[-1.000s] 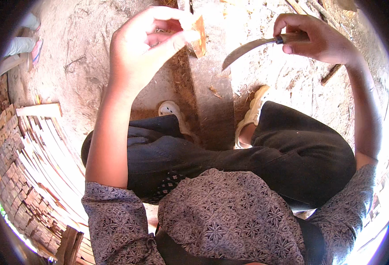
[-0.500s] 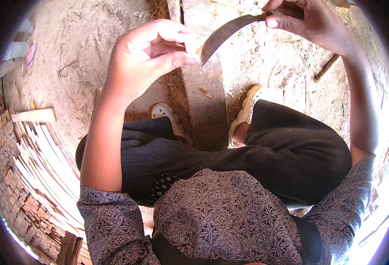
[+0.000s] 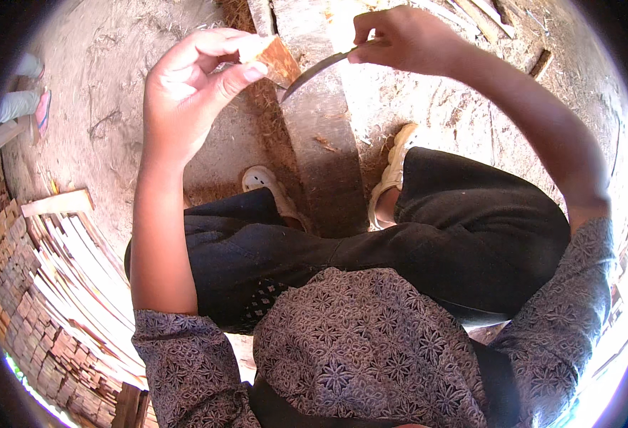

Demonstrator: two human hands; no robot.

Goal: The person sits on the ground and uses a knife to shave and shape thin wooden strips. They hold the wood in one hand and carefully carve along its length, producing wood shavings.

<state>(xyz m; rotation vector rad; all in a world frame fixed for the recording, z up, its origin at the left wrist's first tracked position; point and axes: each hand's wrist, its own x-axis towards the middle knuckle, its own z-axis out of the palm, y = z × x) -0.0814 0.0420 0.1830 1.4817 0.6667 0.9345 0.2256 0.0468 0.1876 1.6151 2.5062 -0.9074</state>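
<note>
My left hand (image 3: 200, 78) pinches a small light-brown block of wood (image 3: 278, 60) between thumb and fingers. Across from it, my right hand (image 3: 406, 43) is closed round the handle end of a curved knife (image 3: 315, 74); the handle itself is mostly hidden in the fist. The dark blade slants down to the left, its tip close by the block's lower edge. Whether the blade touches the wood I cannot tell. Both hands are held up above a long wooden plank (image 3: 321, 143) that runs between my feet.
Stacked wood pieces (image 3: 43, 335) and pale strips (image 3: 85, 264) lie at the left. Loose sticks (image 3: 481, 18) are on the ground at the far right. Another person's sandalled foot (image 3: 43, 110) shows at the far left. My pale clogs (image 3: 398, 160) flank the plank.
Both hands have shifted left. The blade has turned from its broad side to nearly edge-on, and more of the wood block now shows.
</note>
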